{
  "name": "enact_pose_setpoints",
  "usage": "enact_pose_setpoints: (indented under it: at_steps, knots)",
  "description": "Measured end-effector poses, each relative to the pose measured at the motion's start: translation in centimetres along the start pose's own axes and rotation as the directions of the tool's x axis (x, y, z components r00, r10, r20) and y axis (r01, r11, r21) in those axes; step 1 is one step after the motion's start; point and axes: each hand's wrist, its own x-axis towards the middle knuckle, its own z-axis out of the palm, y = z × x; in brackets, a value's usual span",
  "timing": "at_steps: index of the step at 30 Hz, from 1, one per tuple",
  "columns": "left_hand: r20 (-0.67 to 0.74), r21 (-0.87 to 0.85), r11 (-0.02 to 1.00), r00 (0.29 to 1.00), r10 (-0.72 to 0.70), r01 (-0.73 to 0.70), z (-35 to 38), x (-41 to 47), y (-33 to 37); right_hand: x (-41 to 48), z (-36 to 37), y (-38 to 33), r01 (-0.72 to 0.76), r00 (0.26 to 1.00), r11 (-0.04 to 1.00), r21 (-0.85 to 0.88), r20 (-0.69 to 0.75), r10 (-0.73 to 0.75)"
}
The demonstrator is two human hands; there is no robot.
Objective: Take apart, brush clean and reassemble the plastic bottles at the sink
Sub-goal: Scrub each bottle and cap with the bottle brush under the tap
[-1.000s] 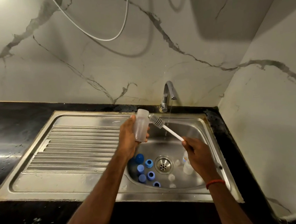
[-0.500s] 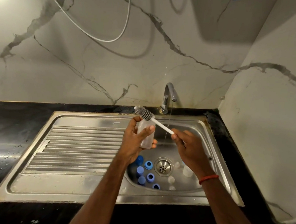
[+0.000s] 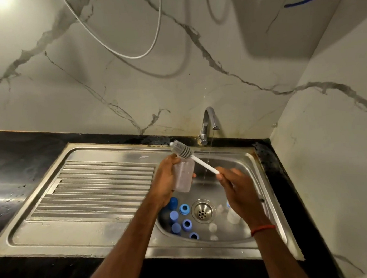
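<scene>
My left hand grips a clear plastic bottle upright over the left side of the sink basin. My right hand holds the white handle of a bottle brush. Its grey bristle head lies across the bottle's mouth, outside the bottle. Several blue caps lie in the basin left of the drain. Small clear parts and another clear bottle lie right of the drain, partly hidden by my right hand.
The tap at the back of the sink runs a thin stream into the basin. A ribbed steel draining board extends to the left. Black countertop surrounds the sink. A marble wall stands close on the right.
The bottle turned from mouth-right to upright in my left hand. The brush head moved left and up, from beside the bottle's mouth to across its top.
</scene>
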Motion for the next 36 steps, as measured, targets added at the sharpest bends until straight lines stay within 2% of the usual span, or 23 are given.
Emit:
enact_pose_setpoints:
  at_steps: [7,12,18,21,24,27,31,36]
  knots:
    - [0.006,-0.095,0.992,0.997,-0.08,0.08,-1.2,-0.2,-0.3,-1.6,0.2,1.5,-0.067,0.998,0.997,0.029,0.009,0.067]
    - [0.041,-0.07,0.994,0.995,-0.086,0.089,-0.1,-0.5,-0.5,0.5,0.5,-1.0,0.012,0.999,1.0,-0.01,0.053,-0.012]
    - [0.108,-0.265,0.95,0.984,-0.139,0.163,-1.5,-0.7,0.8,-1.4,-0.1,2.0,-0.072,0.997,0.997,0.012,0.027,0.072]
    - [0.09,-0.204,0.962,0.982,-0.165,0.18,-0.8,-0.8,0.6,-1.5,-0.2,1.4,-0.06,0.998,0.997,0.044,0.005,0.06]
    - [0.1,-0.256,0.957,0.989,-0.111,0.133,-0.1,-0.7,0.9,0.1,0.4,-0.1,-0.019,1.0,1.0,-0.009,0.013,0.019]
    - [0.111,-0.256,0.963,0.992,-0.054,0.081,-0.5,-0.4,1.5,0.4,0.3,0.3,-0.039,0.999,0.999,-0.028,0.03,0.04]
    - [0.097,-0.191,0.978,0.993,-0.064,0.081,-0.8,0.3,1.3,-0.5,-0.3,1.5,-0.07,0.998,0.997,0.019,0.011,0.069]
    - [0.09,-0.113,0.992,0.995,-0.036,0.046,0.4,0.9,0.4,2.1,0.0,-1.1,0.034,0.999,0.997,-0.067,-0.02,-0.035]
